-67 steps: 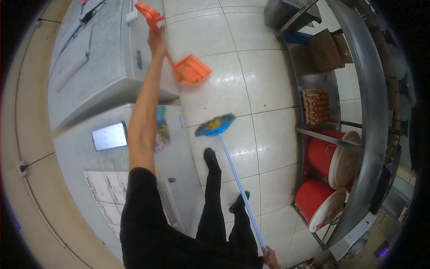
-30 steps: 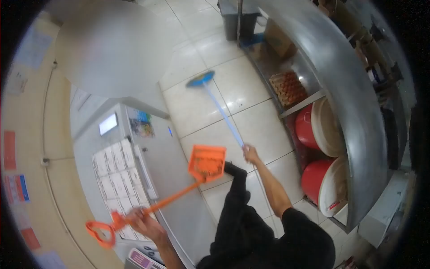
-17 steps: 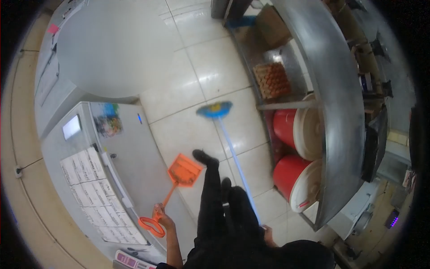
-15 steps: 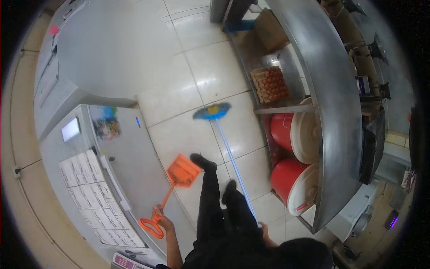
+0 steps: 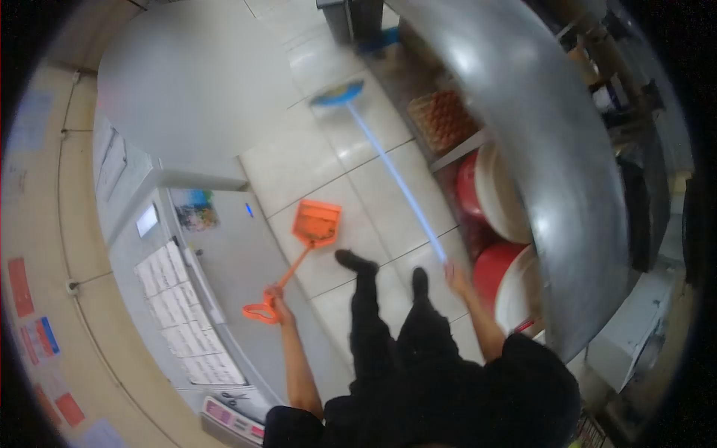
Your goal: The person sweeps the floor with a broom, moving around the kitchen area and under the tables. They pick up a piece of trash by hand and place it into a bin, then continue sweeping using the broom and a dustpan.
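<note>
My left hand (image 5: 278, 302) is closed round the handle of an orange dustpan (image 5: 317, 224), just below the handle's loop. Some dark debris lies in the pan, which is in front of my left foot. In my right hand (image 5: 454, 278) is the end of the light-blue stick of a broom (image 5: 400, 179), gripped by closed fingers. The stick slants away from me to a blue broom head (image 5: 337, 95) with dark bristles, far out over the tiles and slightly blurred.
A white fridge (image 5: 246, 261) with papers on it stands to the left. Along the right runs a steel table (image 5: 538, 134); egg trays (image 5: 444, 119) and red tubs with pale lids (image 5: 497, 276) sit on its lower shelf. A grey bin (image 5: 351, 21) stands at the far end.
The broom head has moved farther away and a little left. My right hand has come forward with the stick. The dustpan has shifted forward, its pan now ahead of my left foot.
</note>
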`<act>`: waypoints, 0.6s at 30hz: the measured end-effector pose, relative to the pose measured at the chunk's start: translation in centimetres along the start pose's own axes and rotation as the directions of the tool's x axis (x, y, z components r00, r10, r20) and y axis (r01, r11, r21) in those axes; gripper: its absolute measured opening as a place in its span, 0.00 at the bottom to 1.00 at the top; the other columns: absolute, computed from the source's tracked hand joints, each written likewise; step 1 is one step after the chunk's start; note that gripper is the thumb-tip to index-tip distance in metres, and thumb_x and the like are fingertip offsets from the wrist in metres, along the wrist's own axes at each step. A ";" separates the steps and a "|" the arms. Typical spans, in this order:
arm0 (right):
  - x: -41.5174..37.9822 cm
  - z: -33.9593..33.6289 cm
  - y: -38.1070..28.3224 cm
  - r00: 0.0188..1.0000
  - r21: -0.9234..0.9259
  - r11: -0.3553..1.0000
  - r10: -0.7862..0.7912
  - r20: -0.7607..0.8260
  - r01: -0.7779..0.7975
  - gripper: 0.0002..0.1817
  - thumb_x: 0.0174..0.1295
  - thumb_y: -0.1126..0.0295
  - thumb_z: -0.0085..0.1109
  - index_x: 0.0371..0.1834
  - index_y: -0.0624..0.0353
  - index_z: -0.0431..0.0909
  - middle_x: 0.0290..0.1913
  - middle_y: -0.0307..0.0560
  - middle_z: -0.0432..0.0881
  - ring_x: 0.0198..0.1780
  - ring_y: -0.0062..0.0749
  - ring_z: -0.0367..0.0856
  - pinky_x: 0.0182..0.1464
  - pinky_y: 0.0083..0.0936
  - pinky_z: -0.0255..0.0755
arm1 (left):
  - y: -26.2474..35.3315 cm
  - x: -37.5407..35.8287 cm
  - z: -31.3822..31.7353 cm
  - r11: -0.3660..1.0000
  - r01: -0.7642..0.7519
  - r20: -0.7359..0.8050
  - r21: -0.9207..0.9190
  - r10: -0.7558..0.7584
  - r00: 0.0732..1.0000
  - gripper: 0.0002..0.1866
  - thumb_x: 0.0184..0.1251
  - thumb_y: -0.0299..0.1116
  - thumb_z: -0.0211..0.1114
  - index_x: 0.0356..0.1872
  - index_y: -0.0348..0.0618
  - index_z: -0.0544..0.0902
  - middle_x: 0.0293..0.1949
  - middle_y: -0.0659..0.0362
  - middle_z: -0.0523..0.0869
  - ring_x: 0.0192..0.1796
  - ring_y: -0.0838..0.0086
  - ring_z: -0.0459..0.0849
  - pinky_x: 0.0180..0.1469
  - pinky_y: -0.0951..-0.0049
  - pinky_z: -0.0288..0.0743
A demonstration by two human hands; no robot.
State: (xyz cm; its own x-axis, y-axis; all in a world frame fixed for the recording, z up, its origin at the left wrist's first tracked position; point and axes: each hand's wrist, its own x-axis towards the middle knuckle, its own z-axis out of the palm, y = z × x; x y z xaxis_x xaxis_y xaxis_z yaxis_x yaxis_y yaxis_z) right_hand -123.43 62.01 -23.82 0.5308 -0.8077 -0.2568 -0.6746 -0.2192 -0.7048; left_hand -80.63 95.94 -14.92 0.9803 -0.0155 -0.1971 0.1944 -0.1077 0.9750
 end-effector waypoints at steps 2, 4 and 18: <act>-11.4 -9.4 -2.9 0.953 -0.224 0.952 0.249 0.170 -0.209 0.16 0.63 0.63 0.45 0.45 0.64 0.73 0.35 0.63 0.77 0.39 0.57 0.76 0.40 0.44 0.68 | -2.5 0.1 0.0 0.999 -0.054 0.046 0.009 0.053 0.998 0.14 0.66 0.45 0.53 0.32 0.44 0.72 0.34 0.62 0.77 0.46 0.72 0.77 0.49 0.64 0.70; -21.7 -10.8 4.5 0.932 0.052 0.941 0.323 0.162 -0.335 0.16 0.61 0.65 0.49 0.48 0.62 0.74 0.35 0.61 0.79 0.38 0.46 0.79 0.41 0.36 0.70 | -0.4 -1.7 3.7 0.999 -0.040 -0.100 -0.024 0.038 0.994 0.13 0.66 0.45 0.52 0.31 0.46 0.71 0.32 0.63 0.76 0.43 0.74 0.77 0.47 0.67 0.71; 31.5 -2.2 -10.9 0.968 -0.078 0.993 0.102 0.231 -0.086 0.18 0.64 0.62 0.42 0.49 0.64 0.70 0.42 0.66 0.75 0.46 0.59 0.73 0.46 0.42 0.66 | 5.1 -1.3 15.6 0.996 -0.017 -0.333 0.091 0.046 0.942 0.12 0.69 0.39 0.48 0.25 0.50 0.62 0.19 0.69 0.62 0.22 0.86 0.60 0.23 0.84 0.55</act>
State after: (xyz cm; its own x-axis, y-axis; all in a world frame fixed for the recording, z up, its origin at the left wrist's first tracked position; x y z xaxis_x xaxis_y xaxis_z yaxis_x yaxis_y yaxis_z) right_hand -100.48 37.71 -22.77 0.5632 -0.6777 -0.4728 -0.7556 -0.1908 -0.6266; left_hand -81.53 79.88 -11.34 0.9444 0.3112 -0.1065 0.1739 -0.1977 0.9647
